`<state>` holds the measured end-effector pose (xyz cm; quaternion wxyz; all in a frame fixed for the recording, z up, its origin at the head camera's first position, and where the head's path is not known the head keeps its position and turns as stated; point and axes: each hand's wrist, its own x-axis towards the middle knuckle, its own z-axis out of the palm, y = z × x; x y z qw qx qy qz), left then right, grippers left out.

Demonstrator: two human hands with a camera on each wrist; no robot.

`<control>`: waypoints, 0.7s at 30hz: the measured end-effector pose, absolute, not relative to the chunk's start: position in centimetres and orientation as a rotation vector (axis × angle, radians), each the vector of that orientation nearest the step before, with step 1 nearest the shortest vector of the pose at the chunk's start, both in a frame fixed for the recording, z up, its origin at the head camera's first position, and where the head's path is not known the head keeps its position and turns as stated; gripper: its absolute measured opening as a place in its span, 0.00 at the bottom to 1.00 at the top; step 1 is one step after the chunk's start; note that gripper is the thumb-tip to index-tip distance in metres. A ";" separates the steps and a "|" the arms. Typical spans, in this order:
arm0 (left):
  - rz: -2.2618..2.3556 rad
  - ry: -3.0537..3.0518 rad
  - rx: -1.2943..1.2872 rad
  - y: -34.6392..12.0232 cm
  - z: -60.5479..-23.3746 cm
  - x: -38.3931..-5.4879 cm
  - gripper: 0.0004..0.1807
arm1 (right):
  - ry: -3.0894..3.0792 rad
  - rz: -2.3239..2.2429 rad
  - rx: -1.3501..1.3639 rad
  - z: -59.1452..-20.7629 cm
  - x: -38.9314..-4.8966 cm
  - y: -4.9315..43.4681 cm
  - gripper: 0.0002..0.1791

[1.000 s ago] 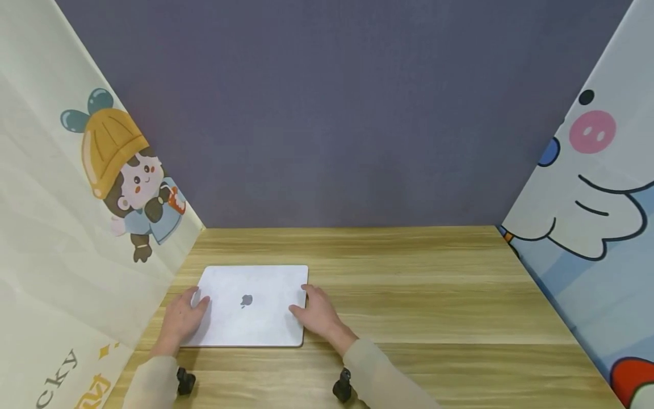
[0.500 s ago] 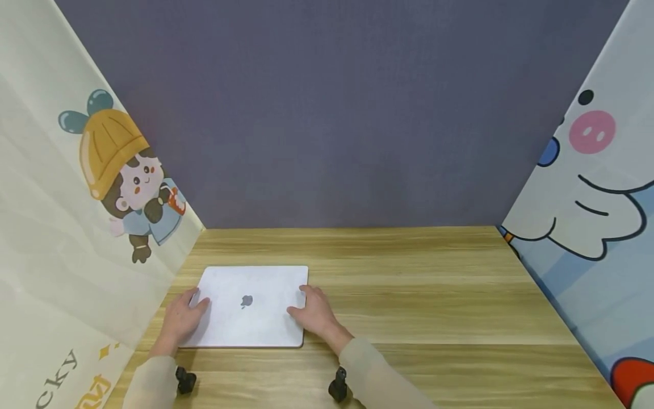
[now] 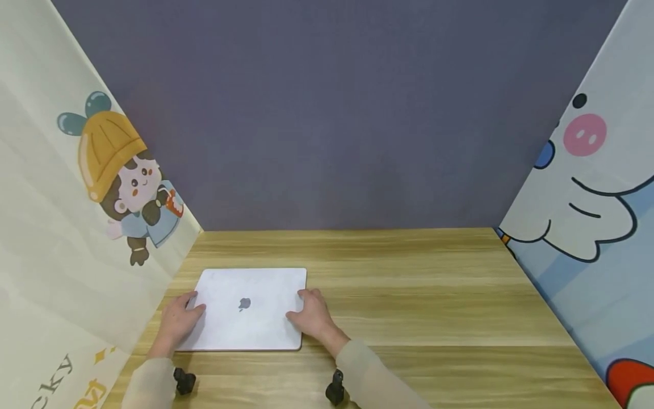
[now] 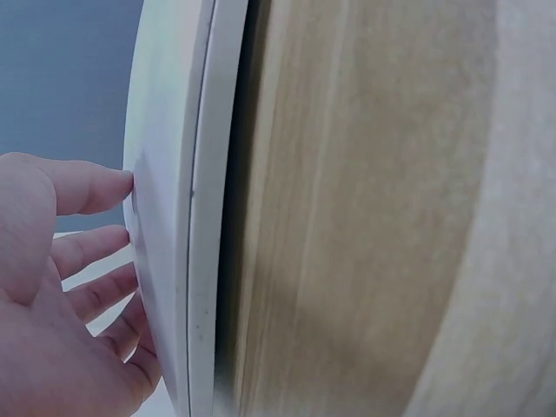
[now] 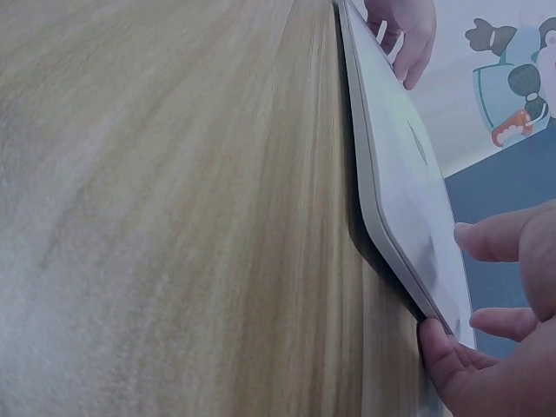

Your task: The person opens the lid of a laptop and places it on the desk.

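Note:
A closed silver laptop [image 3: 255,324] with a dark apple logo lies flat on the wooden table, left of the middle. My left hand [image 3: 177,321] holds its left side, thumb on the lid and fingers along the edge. Close up in the left wrist view, the left fingertips meet the laptop's [image 4: 161,200] side. At the right side my right hand [image 3: 314,315] grips the edge, its thumb over the lid. One right fingertip [image 5: 439,347] reaches the lower rim in the right wrist view. Fingertips beneath the laptop are hidden.
Wood-grain tabletop [image 3: 434,295] stretches to the right of the laptop. A dark grey panel [image 3: 337,113] rises behind. Cartoon-printed sheets flank both sides, the left sheet [image 3: 41,227] close to my left arm. Small black devices [image 3: 334,389] sit at both wrists.
The head view has shifted slightly. My right hand has edged a little to the left over the laptop's side. The left hand keeps its place, and the laptop stays where it was on the table.

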<state>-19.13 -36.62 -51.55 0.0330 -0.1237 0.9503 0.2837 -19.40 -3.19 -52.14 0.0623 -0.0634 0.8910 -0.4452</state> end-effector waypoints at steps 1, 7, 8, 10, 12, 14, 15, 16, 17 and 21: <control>0.875 2.926 -0.377 -36.7 -51.6 -19.1 0.33 | 2.694 -1.343 -0.193 -52.1 -19.4 -3.2 0.34; 0.891 2.917 -0.375 -36.9 -51.6 -19.1 0.32 | 2.684 -1.327 -0.180 -51.7 -19.1 -3.2 0.35; 0.897 2.912 -0.382 -36.9 -51.6 -19.1 0.32 | 2.684 -1.327 -0.177 -51.7 -19.1 -3.2 0.34; 0.901 2.912 -0.390 -37.0 -51.7 -19.1 0.32 | 2.687 -1.326 -0.171 -51.8 -19.2 -3.4 0.34; 0.911 2.915 -0.393 -37.0 -51.6 -19.0 0.32 | 2.687 -1.324 -0.163 -51.9 -19.2 -3.4 0.34; 0.910 2.924 -0.392 -37.0 -51.6 -18.9 0.32 | 2.691 -1.319 -0.157 -52.0 -19.2 -3.5 0.34; 0.906 2.932 -0.387 -37.0 -51.6 -18.9 0.31 | 2.692 -1.317 -0.155 -52.0 -19.2 -3.5 0.33; 0.906 2.935 -0.386 -37.0 -51.5 -18.9 0.31 | 2.693 -1.317 -0.154 -52.0 -19.1 -3.5 0.33; 0.906 2.939 -0.385 -37.0 -51.5 -18.9 0.31 | 2.691 -1.316 -0.148 -52.0 -19.1 -3.5 0.33; 0.900 2.960 -0.377 -36.9 -51.5 -19.0 0.31 | 2.692 -1.327 -0.138 -51.8 -19.2 -3.4 0.34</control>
